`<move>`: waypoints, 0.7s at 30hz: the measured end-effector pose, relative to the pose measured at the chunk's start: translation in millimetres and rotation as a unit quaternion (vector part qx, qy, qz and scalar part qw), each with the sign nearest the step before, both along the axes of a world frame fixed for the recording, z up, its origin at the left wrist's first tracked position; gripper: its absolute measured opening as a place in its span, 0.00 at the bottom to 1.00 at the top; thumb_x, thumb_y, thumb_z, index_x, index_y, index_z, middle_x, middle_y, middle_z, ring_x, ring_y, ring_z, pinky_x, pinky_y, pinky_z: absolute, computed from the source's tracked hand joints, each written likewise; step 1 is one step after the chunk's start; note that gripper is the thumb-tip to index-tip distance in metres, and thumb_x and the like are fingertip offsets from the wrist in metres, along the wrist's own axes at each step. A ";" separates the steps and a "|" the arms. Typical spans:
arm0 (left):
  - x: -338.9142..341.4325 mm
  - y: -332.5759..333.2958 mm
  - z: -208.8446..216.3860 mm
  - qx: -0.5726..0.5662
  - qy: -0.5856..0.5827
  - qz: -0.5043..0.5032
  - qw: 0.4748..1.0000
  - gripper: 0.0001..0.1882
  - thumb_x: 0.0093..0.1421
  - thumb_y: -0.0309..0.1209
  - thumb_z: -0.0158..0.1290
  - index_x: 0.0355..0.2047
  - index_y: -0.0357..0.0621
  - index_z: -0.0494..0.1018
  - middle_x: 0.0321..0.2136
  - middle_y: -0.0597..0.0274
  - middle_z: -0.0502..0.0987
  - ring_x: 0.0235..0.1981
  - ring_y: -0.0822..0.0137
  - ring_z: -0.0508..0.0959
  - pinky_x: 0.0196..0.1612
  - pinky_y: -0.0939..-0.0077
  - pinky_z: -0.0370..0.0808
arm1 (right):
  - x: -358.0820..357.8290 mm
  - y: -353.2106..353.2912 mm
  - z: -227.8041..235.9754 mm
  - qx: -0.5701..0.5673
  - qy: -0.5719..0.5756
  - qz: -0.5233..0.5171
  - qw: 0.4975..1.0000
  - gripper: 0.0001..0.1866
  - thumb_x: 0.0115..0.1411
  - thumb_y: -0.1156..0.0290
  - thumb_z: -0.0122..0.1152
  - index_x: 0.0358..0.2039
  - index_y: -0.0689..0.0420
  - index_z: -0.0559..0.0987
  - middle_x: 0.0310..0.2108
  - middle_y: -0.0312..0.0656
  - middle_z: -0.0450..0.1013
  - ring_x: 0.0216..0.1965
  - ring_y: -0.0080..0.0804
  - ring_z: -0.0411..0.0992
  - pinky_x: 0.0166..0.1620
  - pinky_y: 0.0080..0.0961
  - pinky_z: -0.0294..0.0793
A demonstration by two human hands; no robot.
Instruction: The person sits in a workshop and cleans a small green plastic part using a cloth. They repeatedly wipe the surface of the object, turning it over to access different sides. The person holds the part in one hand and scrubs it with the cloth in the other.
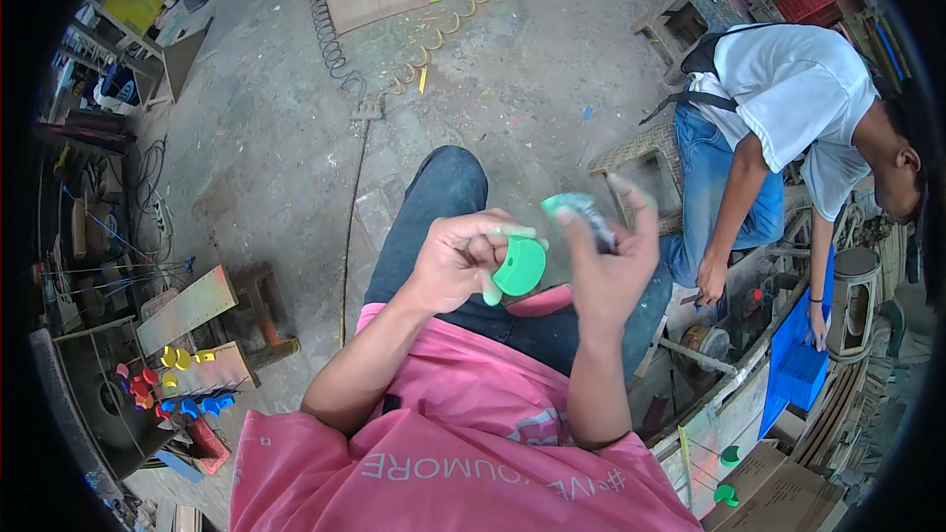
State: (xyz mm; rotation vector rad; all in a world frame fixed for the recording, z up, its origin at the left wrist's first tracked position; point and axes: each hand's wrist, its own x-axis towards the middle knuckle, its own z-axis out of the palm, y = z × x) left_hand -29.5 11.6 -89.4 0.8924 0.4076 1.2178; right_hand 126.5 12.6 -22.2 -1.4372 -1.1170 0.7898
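Above my lap, my left hand (pixel 461 258) pinches a small bright green piece (pixel 521 267) between thumb and fingers. It is rounded, with a curved notch and a small dark hole near its upper edge. My right hand (pixel 613 266) is raised just to the right, apart from the piece. Between its thumb and fingers is a crumpled greyish scrap (pixel 589 219) with green on one end; motion blurs it, and I cannot tell whether it is cloth or paper. Green colour marks my left fingertips.
Small red, yellow and blue pieces (pixel 185 359) stand on a board at left. Green pieces (pixel 728 495) stand on a board at lower right. A co-worker (pixel 788 89) bends over a blue panel (pixel 800 365) at right. A coiled hose (pixel 434 44) crosses the floor ahead.
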 end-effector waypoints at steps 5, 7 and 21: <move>1.5 -4.5 23.6 0.030 -0.069 0.002 0.997 0.27 0.44 0.18 0.63 0.46 0.33 0.69 0.45 0.51 0.72 0.48 0.59 0.74 0.50 0.63 0.74 | -0.7 -25.9 26.0 0.066 0.004 0.146 0.987 0.35 0.42 0.72 0.75 0.50 0.60 0.67 0.12 0.29 0.67 0.17 0.08 0.62 0.21 0.09 0.52; 5.2 -7.6 28.9 0.045 -0.098 0.029 0.994 0.25 0.45 0.18 0.63 0.45 0.32 0.69 0.45 0.49 0.71 0.46 0.59 0.75 0.47 0.64 0.76 | -2.0 -30.3 27.6 0.032 -0.039 0.152 0.987 0.36 0.42 0.71 0.75 0.50 0.60 0.66 0.10 0.30 0.66 0.16 0.08 0.61 0.20 0.10 0.53; 2.0 -11.6 40.8 0.102 0.042 0.113 0.987 0.28 0.43 0.25 0.67 0.46 0.34 0.71 0.42 0.53 0.71 0.34 0.74 0.73 0.32 0.84 0.70 | -2.7 -28.9 25.9 0.060 0.010 0.149 0.987 0.31 0.52 0.71 0.67 0.52 0.63 0.61 0.22 0.40 0.75 0.25 0.18 0.74 0.25 0.13 0.67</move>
